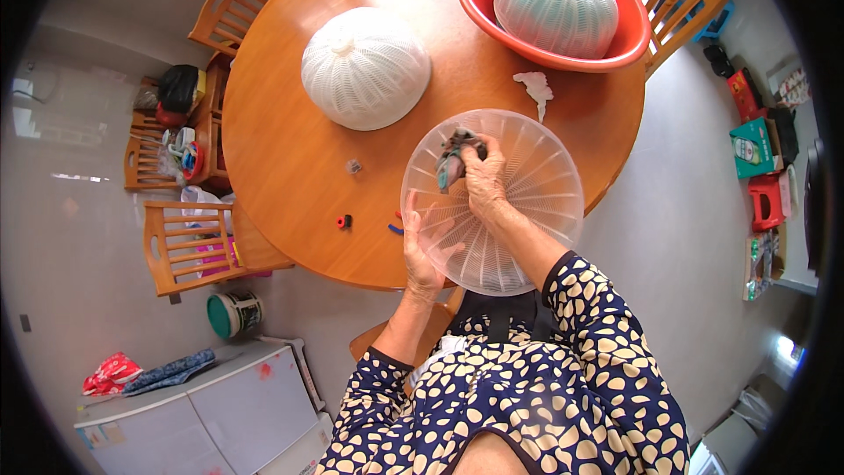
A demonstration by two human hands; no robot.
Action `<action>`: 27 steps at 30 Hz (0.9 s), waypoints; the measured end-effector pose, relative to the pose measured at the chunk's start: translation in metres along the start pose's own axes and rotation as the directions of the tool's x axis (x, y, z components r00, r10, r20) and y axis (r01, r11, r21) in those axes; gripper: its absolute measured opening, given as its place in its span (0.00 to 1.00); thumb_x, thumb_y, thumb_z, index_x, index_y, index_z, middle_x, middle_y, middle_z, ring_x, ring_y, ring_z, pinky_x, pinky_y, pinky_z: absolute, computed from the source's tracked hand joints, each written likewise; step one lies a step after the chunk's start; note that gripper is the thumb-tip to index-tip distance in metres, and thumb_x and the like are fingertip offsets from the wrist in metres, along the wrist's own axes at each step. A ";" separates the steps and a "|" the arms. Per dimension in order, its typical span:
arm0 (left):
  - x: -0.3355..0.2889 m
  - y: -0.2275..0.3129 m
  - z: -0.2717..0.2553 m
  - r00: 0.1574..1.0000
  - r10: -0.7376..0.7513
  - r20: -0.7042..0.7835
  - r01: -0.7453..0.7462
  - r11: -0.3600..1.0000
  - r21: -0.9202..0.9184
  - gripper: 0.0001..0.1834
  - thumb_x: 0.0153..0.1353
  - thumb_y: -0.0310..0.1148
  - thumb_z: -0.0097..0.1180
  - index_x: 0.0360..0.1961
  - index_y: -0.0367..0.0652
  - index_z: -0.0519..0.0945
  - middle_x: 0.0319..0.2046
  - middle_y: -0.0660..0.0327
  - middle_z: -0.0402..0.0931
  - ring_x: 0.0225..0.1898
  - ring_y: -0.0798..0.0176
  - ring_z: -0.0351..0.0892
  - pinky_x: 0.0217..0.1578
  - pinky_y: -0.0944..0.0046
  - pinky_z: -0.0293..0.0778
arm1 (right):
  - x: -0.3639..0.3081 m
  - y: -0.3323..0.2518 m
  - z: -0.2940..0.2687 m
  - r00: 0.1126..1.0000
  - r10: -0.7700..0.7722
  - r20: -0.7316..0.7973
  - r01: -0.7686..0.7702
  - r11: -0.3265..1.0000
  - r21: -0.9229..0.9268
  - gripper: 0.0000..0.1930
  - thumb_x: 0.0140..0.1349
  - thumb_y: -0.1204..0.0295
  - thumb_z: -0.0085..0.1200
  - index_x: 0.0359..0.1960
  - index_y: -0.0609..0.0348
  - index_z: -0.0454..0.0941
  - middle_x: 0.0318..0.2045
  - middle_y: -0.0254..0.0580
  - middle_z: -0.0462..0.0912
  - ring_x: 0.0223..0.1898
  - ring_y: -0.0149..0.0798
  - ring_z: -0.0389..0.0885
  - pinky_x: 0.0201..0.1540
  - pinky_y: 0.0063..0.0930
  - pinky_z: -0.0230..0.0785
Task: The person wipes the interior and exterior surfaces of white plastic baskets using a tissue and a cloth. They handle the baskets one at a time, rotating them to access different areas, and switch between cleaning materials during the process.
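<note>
A translucent plastic mesh food cover point(549, 154) is tilted in front of me, its hollow inside turned up, over the table's near edge. My left hand point(425, 255) grips it by the left rim; the thumb lies along the edge and the fingers show faintly through the plastic from behind. Bunched in my right hand point(486, 178) is a dark, crumpled cloth point(455, 157), against the upper left part of the inside. A second domed cover point(365, 70) sits dome up on the table. Another cover point(558, 13) rests in a red basin point(475, 13).
On the round wooden table point(272, 149) lie a crumpled white tissue point(534, 90), a small clear object point(353, 166) and a red-black piece point(344, 222). Wooden chairs point(189, 242) stand around it. A white cabinet point(211, 413) is at lower left, a red stool point(767, 202) at right.
</note>
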State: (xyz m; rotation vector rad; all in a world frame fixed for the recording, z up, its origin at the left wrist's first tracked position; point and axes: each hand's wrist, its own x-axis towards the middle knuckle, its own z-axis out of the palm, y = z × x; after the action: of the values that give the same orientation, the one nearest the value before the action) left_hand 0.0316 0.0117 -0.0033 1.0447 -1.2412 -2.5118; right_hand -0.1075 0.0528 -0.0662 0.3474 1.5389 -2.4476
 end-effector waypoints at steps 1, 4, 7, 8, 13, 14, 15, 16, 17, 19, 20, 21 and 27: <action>0.004 -0.004 -0.006 1.000 0.011 0.017 -0.011 1.000 -0.005 0.33 0.64 0.57 0.42 0.69 0.69 0.53 0.60 0.54 0.62 0.56 0.48 0.68 0.40 0.46 0.77 | -0.002 -0.003 0.005 0.998 -0.054 0.026 0.055 0.996 -0.065 0.11 0.58 0.75 0.56 0.44 0.61 0.75 0.27 0.33 0.78 0.28 0.29 0.75 0.30 0.25 0.71; 0.008 -0.005 -0.005 0.995 0.049 0.090 -0.049 0.999 -0.005 0.31 0.66 0.56 0.41 0.68 0.65 0.56 0.59 0.55 0.64 0.57 0.51 0.68 0.43 0.47 0.78 | -0.017 0.000 0.002 0.970 -0.050 0.240 0.139 0.919 -0.369 0.16 0.55 0.74 0.55 0.47 0.57 0.74 0.40 0.42 0.73 0.41 0.35 0.73 0.44 0.30 0.69; 0.017 -0.005 -0.011 0.990 0.032 0.134 -0.015 0.992 -0.128 0.28 0.68 0.53 0.40 0.66 0.55 0.60 0.58 0.58 0.66 0.58 0.57 0.68 0.50 0.51 0.74 | -0.034 -0.007 -0.006 0.798 -0.010 0.603 0.344 0.828 -0.442 0.16 0.52 0.77 0.53 0.44 0.57 0.75 0.43 0.43 0.71 0.47 0.38 0.72 0.50 0.31 0.67; 0.021 -0.005 -0.013 0.989 0.018 0.146 0.010 0.982 -0.190 0.28 0.69 0.52 0.39 0.65 0.52 0.61 0.58 0.59 0.67 0.58 0.58 0.68 0.53 0.53 0.73 | -0.041 -0.015 -0.006 0.727 0.057 0.684 0.325 0.850 -0.415 0.14 0.51 0.78 0.52 0.41 0.58 0.77 0.42 0.44 0.71 0.49 0.43 0.71 0.54 0.33 0.64; 0.021 -0.007 -0.018 0.991 0.025 0.132 -0.013 0.995 -0.095 0.27 0.68 0.40 0.39 0.67 0.49 0.58 0.60 0.57 0.64 0.58 0.56 0.69 0.53 0.50 0.71 | -0.044 -0.034 -0.001 0.517 -0.253 0.818 0.847 0.291 -0.445 0.10 0.50 0.76 0.56 0.36 0.60 0.77 0.44 0.46 0.70 0.48 0.49 0.71 0.47 0.36 0.71; 0.019 -0.007 -0.016 0.993 0.001 0.115 0.004 0.999 -0.042 0.27 0.67 0.39 0.40 0.66 0.50 0.59 0.60 0.56 0.64 0.58 0.54 0.70 0.52 0.46 0.71 | -0.037 -0.038 0.001 0.459 -0.318 0.830 0.886 0.095 -0.453 0.09 0.51 0.76 0.56 0.35 0.60 0.76 0.45 0.46 0.70 0.48 0.49 0.71 0.46 0.36 0.72; 0.013 -0.002 -0.010 0.994 0.022 0.104 -0.021 1.000 -0.012 0.29 0.64 0.37 0.39 0.68 0.52 0.57 0.61 0.55 0.62 0.58 0.52 0.69 0.51 0.44 0.71 | -0.025 -0.037 0.000 0.412 -0.341 0.845 0.882 -0.084 -0.464 0.08 0.52 0.75 0.55 0.35 0.61 0.77 0.46 0.47 0.70 0.49 0.49 0.71 0.44 0.34 0.74; 0.006 0.004 0.000 0.994 0.041 0.099 -0.042 0.999 0.017 0.32 0.62 0.34 0.38 0.69 0.55 0.55 0.62 0.54 0.60 0.58 0.50 0.69 0.50 0.42 0.71 | -0.015 -0.037 -0.003 0.437 -0.354 0.827 0.845 -0.154 -0.512 0.09 0.52 0.75 0.55 0.37 0.61 0.77 0.46 0.48 0.70 0.49 0.50 0.70 0.44 0.35 0.74; 0.002 0.007 0.006 0.994 0.059 0.095 -0.063 0.997 0.047 0.35 0.59 0.32 0.37 0.70 0.57 0.53 0.63 0.53 0.58 0.58 0.48 0.69 0.50 0.40 0.71 | -0.006 -0.036 -0.009 0.459 -0.368 0.808 0.801 -0.222 -0.556 0.10 0.53 0.75 0.55 0.38 0.61 0.78 0.47 0.50 0.70 0.49 0.50 0.70 0.45 0.37 0.74; 0.004 0.003 0.001 0.993 0.051 0.104 -0.065 0.989 0.134 0.40 0.54 0.30 0.35 0.72 0.63 0.49 0.66 0.50 0.52 0.57 0.45 0.69 0.47 0.39 0.73 | 0.010 -0.029 -0.022 0.573 -0.366 0.733 0.679 -0.290 -0.675 0.10 0.50 0.76 0.55 0.36 0.62 0.78 0.45 0.50 0.70 0.49 0.49 0.70 0.45 0.37 0.74; 0.003 0.001 0.001 0.994 0.042 0.098 -0.057 0.986 0.158 0.40 0.54 0.31 0.34 0.72 0.63 0.49 0.66 0.50 0.53 0.57 0.45 0.69 0.46 0.39 0.74 | 0.015 -0.026 -0.028 0.626 -0.368 0.687 0.607 -0.323 -0.726 0.11 0.49 0.76 0.55 0.36 0.63 0.79 0.45 0.50 0.70 0.49 0.49 0.71 0.45 0.38 0.74; 0.002 0.000 0.001 0.995 0.035 0.093 -0.051 0.983 0.179 0.39 0.54 0.31 0.34 0.71 0.62 0.49 0.66 0.49 0.53 0.57 0.44 0.69 0.45 0.40 0.75 | 0.011 -0.031 -0.027 0.699 -0.304 0.648 0.595 -0.256 -0.762 0.11 0.49 0.76 0.55 0.36 0.63 0.79 0.44 0.50 0.70 0.48 0.50 0.71 0.45 0.39 0.74; -0.002 -0.009 0.010 0.987 0.157 0.035 -0.161 0.960 0.231 0.40 0.52 0.27 0.33 0.71 0.50 0.50 0.65 0.47 0.55 0.56 0.48 0.70 0.36 0.53 0.83 | -0.012 -0.045 -0.030 0.617 0.043 0.786 0.787 -0.066 -0.614 0.12 0.47 0.78 0.56 0.36 0.64 0.78 0.44 0.54 0.70 0.48 0.55 0.71 0.47 0.44 0.74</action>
State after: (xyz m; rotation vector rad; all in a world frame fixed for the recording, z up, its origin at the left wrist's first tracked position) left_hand 0.0285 0.0243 -0.0045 0.9280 -1.5877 -2.3014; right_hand -0.1082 0.1001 -0.0368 -1.2918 2.6469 -0.7022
